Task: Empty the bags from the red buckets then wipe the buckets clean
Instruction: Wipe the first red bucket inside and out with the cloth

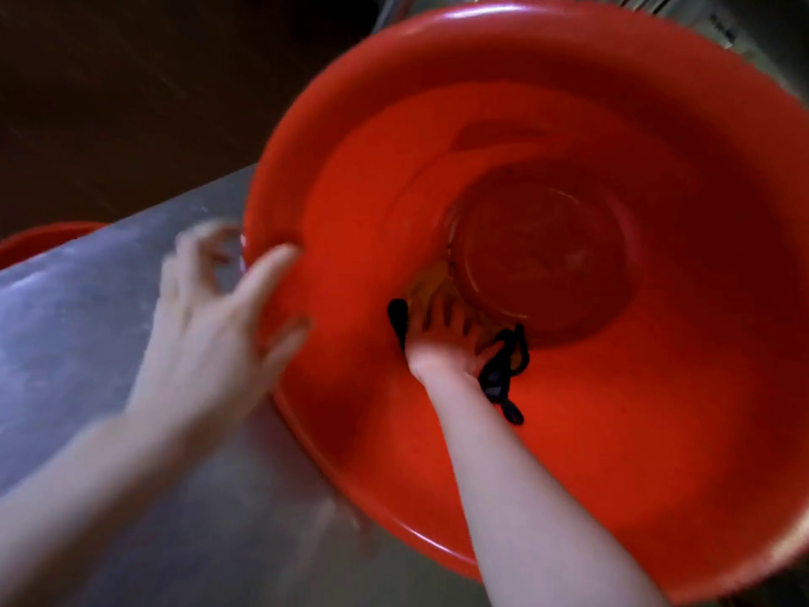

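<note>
Red bucket (pixel 656 387) lies tipped on the steel table (pixel 87 343), its mouth towards me and its long axis running away to the round bottom. My right hand (pixel 442 339) is deep inside, fingers spread flat, pressing a dark cloth (pixel 499 378) on the lower wall. The bottom lies just ahead of these fingers. My left hand (pixel 210 326) rests on the left rim; blur hides whether it grips. I judge the right hand must push forward.

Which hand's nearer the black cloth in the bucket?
Right. The right hand is on the black cloth, deep inside the red bucket; the left hand is at its rim.
</note>
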Tool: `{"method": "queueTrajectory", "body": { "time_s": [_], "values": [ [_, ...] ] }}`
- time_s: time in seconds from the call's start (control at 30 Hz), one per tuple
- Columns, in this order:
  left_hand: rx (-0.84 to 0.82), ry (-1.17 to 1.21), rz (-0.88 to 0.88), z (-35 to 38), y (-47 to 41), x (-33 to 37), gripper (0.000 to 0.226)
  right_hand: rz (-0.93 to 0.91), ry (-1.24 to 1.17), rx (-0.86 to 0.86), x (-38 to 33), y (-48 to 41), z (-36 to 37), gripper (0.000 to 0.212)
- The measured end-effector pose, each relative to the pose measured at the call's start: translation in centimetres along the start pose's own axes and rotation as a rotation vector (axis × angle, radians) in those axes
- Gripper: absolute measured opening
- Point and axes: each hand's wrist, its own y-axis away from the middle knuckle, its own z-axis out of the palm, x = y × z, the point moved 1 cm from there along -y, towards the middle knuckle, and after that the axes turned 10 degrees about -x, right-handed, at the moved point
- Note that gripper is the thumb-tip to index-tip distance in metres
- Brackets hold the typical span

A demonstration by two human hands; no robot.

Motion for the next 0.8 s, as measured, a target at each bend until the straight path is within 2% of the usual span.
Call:
{"method": "queueTrajectory", "body": {
  "time_s": [0.1, 0.3, 0.4, 0.57, 0.63, 0.7, 0.8],
  "values": [
    [0.050, 0.076, 0.070, 0.1, -2.4, 0.3, 0.036, -0.084, 0.087, -0.007, 2.1, 0.0, -0.6, 0.061],
    [0.083, 0.287, -0.114, 4.4, 3.0, 1.4, 0.037, -0.117, 0.240, 0.127, 4.6, 0.0, -2.0, 0.056],
    [0.068, 0.370, -0.186, 6.2, 3.3, 2.1, 0.035, -0.102, 0.145, 0.044, 3.1, 0.4, -1.9, 0.057],
    [0.046, 0.427, -0.184, 6.9, 2.8, 1.6, 0.026, -0.403, 0.094, 0.116, 0.3, 8.9, 2.3, 0.064],
    [0.039, 0.461, -0.174, 6.7, 2.8, 1.7, 0.025, -0.458, 0.047, 0.117, -0.2, 11.9, 3.0, 0.068],
    [0.027, 0.473, -0.164, 6.6, 2.6, 1.6, 0.027, -0.412, 0.026, 0.097, -0.5, 11.4, 2.6, 0.069],
    [0.018, 0.474, -0.147, 6.6, 2.7, 1.6, 0.024, -0.235, 0.056, 0.063, -0.7, 7.0, 1.3, 0.067]
  ]
}}
